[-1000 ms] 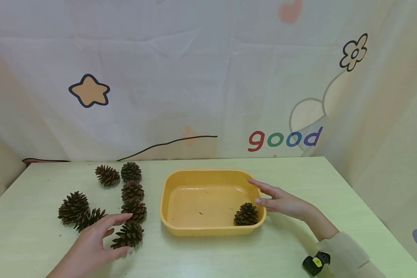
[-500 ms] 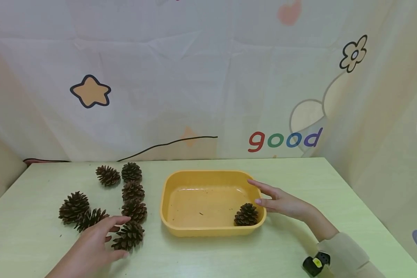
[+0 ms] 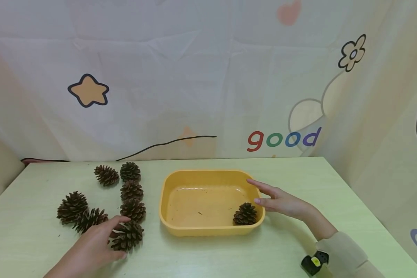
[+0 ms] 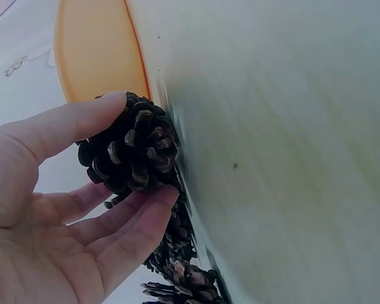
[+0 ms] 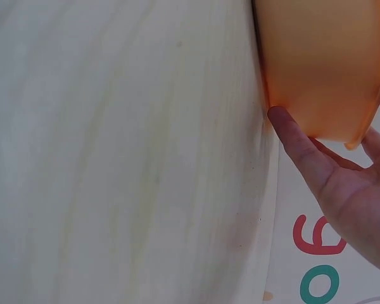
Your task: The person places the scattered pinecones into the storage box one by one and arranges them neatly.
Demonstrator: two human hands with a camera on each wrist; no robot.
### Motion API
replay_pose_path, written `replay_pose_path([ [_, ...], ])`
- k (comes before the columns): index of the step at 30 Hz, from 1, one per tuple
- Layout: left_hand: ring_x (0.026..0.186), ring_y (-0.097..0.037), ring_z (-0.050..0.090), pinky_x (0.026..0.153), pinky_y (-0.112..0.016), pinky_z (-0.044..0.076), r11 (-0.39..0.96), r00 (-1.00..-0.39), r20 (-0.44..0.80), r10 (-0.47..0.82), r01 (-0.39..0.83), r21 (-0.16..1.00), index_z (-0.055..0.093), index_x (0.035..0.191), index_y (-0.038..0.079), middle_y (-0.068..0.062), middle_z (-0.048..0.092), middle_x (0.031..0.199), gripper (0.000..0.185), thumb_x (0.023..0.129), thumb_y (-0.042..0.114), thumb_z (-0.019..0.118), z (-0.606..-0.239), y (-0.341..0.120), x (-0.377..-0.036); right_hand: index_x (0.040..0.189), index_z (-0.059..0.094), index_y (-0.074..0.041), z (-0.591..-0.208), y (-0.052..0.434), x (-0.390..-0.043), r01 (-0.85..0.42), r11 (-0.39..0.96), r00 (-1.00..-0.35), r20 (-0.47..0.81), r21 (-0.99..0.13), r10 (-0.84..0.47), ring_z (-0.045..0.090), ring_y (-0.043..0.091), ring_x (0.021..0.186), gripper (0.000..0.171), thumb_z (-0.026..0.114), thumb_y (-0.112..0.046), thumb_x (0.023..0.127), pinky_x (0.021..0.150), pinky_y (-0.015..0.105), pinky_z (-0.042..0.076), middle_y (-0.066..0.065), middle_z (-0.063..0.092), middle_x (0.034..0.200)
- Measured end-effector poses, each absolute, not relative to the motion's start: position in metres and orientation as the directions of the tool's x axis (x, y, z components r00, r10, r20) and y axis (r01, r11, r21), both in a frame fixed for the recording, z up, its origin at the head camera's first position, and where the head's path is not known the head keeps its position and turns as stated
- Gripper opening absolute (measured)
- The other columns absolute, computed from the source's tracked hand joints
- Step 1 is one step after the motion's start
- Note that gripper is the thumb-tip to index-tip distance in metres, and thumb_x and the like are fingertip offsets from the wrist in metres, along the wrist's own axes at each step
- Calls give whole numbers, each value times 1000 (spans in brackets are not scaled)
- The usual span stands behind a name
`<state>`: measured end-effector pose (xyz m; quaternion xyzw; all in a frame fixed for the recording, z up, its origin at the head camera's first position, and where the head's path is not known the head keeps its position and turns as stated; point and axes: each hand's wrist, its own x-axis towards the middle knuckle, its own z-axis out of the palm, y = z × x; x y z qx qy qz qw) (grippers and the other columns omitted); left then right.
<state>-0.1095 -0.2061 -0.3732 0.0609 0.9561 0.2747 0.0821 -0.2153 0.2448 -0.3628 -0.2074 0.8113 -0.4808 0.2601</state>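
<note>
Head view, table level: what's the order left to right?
Loose pine cones → left hand gripping a pine cone → yellow tub → pine cone in the tub → right hand on the tub's right edge.

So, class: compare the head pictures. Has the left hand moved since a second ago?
Yes, a little. The left hand has closed in on the nearest pine cone; its fingers now wrap the cone, which lies where it did.
</note>
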Motion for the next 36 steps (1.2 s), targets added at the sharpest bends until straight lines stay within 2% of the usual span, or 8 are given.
replay_pose_path([
  [4, 83, -28, 61, 70, -50, 52, 844, -978, -146, 152, 51, 535, 47, 128, 9, -21, 60, 110, 83, 54, 19, 85, -372, -206, -110, 147, 17, -18, -363, 245, -215, -85, 452, -778, -225, -888, -587, 21, 44, 132, 64, 50, -27, 94, 96, 51, 39, 19, 3, 151],
  [9, 91, -34, 59, 73, -54, 50, 842, -978, -130, 161, 67, 536, 48, 128, 10, -22, 57, 116, 82, 55, 23, 85, -372, -207, -109, 147, 17, -18, -362, 244, -215, -84, 456, -781, -226, -886, -583, 21, 44, 132, 64, 51, -27, 94, 95, 51, 39, 18, 3, 151],
  [17, 93, -27, 59, 69, -41, 53, 799, -988, -85, 130, 53, 599, 53, 124, 12, -14, 60, 114, 73, 59, 23, 84, -369, -205, -106, 147, 17, -18, -363, 244, -215, -83, 462, -783, -229, -883, -579, 20, 44, 132, 63, 50, -27, 94, 95, 51, 39, 18, 3, 151],
  [22, 78, -20, 62, 66, -36, 54, 769, -988, -99, 119, 29, 638, 53, 124, 12, -17, 56, 121, 71, 62, 26, 82, -365, -203, -105, 147, 18, -18, -363, 244, -215, -84, 454, -783, -223, -887, -580, 21, 44, 132, 62, 50, -25, 95, 95, 51, 39, 18, 3, 151],
  [24, 80, -22, 63, 68, -37, 54, 767, -988, -92, 123, 36, 641, 53, 124, 12, -16, 55, 122, 70, 63, 28, 82, -364, -203, -105, 147, 18, -18, -363, 244, -215, -85, 451, -784, -220, -888, -581, 21, 44, 132, 62, 50, -25, 94, 95, 51, 39, 18, 3, 151],
  [29, 102, -32, 57, 76, -40, 53, 779, -989, -23, 145, 100, 619, 54, 123, 11, -12, 57, 121, 68, 64, 32, 81, -361, -201, -104, 147, 18, -18, -364, 245, -216, -93, 454, -784, -216, -886, -582, 21, 44, 132, 63, 51, -27, 94, 95, 51, 39, 18, 3, 151],
  [36, 103, -34, 56, 80, -40, 52, 767, -987, 68, 145, 156, 623, 54, 124, 9, -12, 57, 121, 67, 67, 31, 80, -353, -196, -100, 147, 19, -19, -364, 245, -216, -97, 450, -784, -211, -888, -584, 21, 43, 132, 62, 50, -26, 94, 95, 50, 39, 18, 3, 151],
])
